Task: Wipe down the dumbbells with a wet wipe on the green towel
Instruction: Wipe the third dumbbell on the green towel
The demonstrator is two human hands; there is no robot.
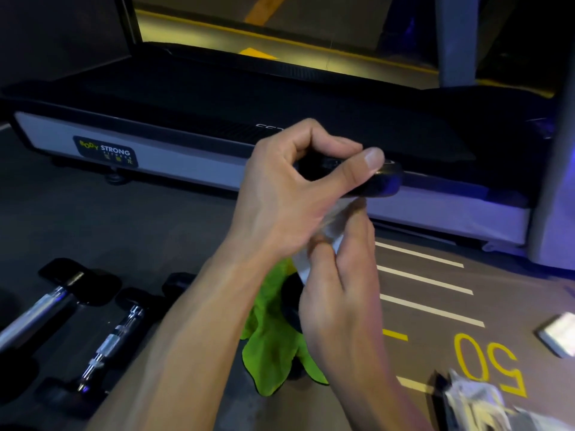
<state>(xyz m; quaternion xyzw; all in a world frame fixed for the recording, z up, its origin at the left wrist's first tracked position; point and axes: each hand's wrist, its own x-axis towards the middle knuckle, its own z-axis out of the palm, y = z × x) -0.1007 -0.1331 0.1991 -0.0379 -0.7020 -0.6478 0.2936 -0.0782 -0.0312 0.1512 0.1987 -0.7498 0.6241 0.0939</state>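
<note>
Left hand [280, 194] grips upright dumbbell [382, 181] over green towel [270, 346]; right hand [339, 290] pinches wet wipe [329, 225] against it. Treadmill [186, 157] label: "BODY STRONG". Floor [435, 337] marking: "50".

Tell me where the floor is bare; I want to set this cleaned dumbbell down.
Free: dark floor between the grey treadmill base and the chrome-handled dumbbells; also the white-striped floor right of the crumpled green towel. Crowded: bottom-left dumbbells, bottom-right wipe packets.

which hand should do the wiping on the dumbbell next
The right hand. It already pinches the wet wipe just under the dumbbell's raised end. The left hand grips that end, steadying it above the green towel.
</note>
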